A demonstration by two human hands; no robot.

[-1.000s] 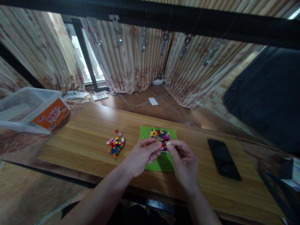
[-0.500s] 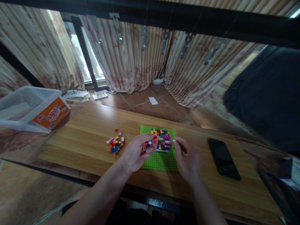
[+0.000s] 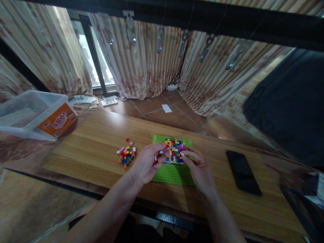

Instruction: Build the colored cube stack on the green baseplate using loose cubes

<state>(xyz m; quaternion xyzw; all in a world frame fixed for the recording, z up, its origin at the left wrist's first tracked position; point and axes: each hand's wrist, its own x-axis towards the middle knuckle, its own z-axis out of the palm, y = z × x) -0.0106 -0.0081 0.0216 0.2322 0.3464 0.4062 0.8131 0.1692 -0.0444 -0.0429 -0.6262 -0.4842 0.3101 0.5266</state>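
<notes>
A green studded baseplate (image 3: 174,175) lies on the wooden table, carrying a block of many-coloured toy bricks (image 3: 176,148). My left hand (image 3: 149,162) is curled, palm up, around several small loose bricks (image 3: 159,154), and a red brick shows at its fingertips. At the right side of the block, my right hand (image 3: 199,167) pinches a small white brick (image 3: 182,153) between thumb and forefinger. That brick is over the block's right part; whether it touches is unclear. Left of my left hand lies a loose pile of coloured bricks (image 3: 127,156).
On the right of the wooden table (image 3: 101,135) lies a black phone (image 3: 243,172). A clear plastic box (image 3: 30,130) with an orange label stands beyond the left end. A dark bar (image 3: 227,17) with hanging metal pieces crosses the top, before striped curtains (image 3: 141,67).
My right hand has moved left with the white brick, from beside the baseplate's edge to over the brick block. My left hand stays nearly in place; the whole view has shifted slightly.
</notes>
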